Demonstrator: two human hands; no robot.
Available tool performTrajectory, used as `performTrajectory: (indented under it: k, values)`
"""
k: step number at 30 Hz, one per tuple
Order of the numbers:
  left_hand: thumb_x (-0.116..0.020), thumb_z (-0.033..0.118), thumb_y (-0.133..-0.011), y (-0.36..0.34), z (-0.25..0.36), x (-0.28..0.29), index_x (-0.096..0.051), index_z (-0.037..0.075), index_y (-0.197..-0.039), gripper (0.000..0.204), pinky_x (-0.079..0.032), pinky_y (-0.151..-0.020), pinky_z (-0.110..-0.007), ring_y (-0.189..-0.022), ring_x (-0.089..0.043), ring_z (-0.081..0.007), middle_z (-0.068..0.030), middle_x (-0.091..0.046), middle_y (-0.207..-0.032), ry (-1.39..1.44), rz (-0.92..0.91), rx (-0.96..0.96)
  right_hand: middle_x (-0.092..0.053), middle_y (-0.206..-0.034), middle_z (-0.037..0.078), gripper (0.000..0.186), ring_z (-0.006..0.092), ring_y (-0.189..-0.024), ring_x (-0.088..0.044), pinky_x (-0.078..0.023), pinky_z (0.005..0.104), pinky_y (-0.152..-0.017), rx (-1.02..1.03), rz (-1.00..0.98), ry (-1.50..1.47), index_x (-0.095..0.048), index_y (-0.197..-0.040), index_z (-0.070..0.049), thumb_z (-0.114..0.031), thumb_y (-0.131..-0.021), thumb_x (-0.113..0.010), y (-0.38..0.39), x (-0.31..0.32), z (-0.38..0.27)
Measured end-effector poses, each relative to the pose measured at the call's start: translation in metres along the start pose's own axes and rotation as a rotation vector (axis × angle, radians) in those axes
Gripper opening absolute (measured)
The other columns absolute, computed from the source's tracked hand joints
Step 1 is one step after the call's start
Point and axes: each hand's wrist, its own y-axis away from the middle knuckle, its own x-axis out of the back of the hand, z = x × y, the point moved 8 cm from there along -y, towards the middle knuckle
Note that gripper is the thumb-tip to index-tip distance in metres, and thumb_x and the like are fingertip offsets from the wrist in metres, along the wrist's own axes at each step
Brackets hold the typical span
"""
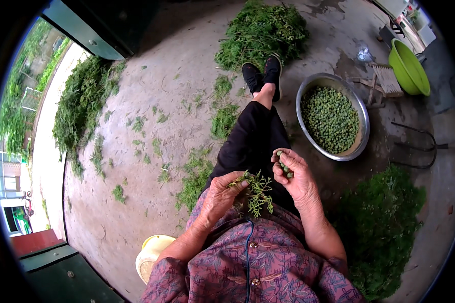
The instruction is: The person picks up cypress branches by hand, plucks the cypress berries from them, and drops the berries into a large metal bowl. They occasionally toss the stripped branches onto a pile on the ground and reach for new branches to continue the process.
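Note:
My left hand (220, 196) pinches a small leafy green sprig (259, 194) between thumb and fingers, above my lap. Just right of it, my right hand (301, 182) is curled around several round green berries (284, 165), which show between the fingers and thumb. Beyond my right hand stands a wide metal basin (365, 136). Many similar green berries (331, 118) fill much of it. My legs stretch forward between the hands and the basin, crossed at the ankles.
Cut green branches lie in a far heap (260, 33), a left heap (81, 106) and a right heap (384, 227). Loose sprigs (225, 120) litter the concrete floor. At far right are a small wooden stool (388, 81), a lime-green tub (412, 70) and a bent metal frame (423, 147).

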Motion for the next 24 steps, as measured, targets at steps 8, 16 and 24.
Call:
performTrajectory:
  k: [8,16,24]
  values:
    - [-0.056,0.014,-0.085,-0.001,0.005,-0.008,-0.06,0.003,-0.085,0.012,-0.04,-0.052,-0.018,-0.059,-0.05,-0.0033,0.0034,-0.058,-0.069,-0.054,-0.117,0.007,-0.055,-0.079,0.004,0.02,0.0056,-0.055,-0.048,-0.033,0.0165,-0.041,-0.126,-0.21,0.296,-0.057,-0.096,-0.001,-0.006,-0.077,-0.062,0.006,-0.033,0.004]
    - [-0.057,0.014,-0.085,0.0,0.006,-0.013,-0.06,0.001,-0.085,0.013,-0.039,-0.055,-0.019,-0.061,-0.045,-0.0023,0.0051,-0.056,-0.067,-0.25,-0.171,-0.008,-0.056,-0.079,0.0,0.014,0.0031,-0.061,-0.048,-0.037,0.0152,-0.05,0.132,-0.275,0.814,-0.063,-0.088,0.002,-0.006,-0.077,-0.064,0.013,-0.056,0.002]
    - [-0.06,0.009,-0.081,0.001,-0.001,0.0,-0.061,0.0,-0.09,0.012,-0.044,-0.062,-0.02,-0.067,-0.052,-0.005,0.0023,-0.059,-0.074,-0.131,-0.084,0.047,-0.05,-0.07,0.002,0.009,0.0076,-0.056,-0.045,-0.031,0.0166,-0.042,-0.014,0.14,0.215,-0.055,-0.09,0.001,-0.003,-0.082,-0.055,0.006,0.031,-0.016]
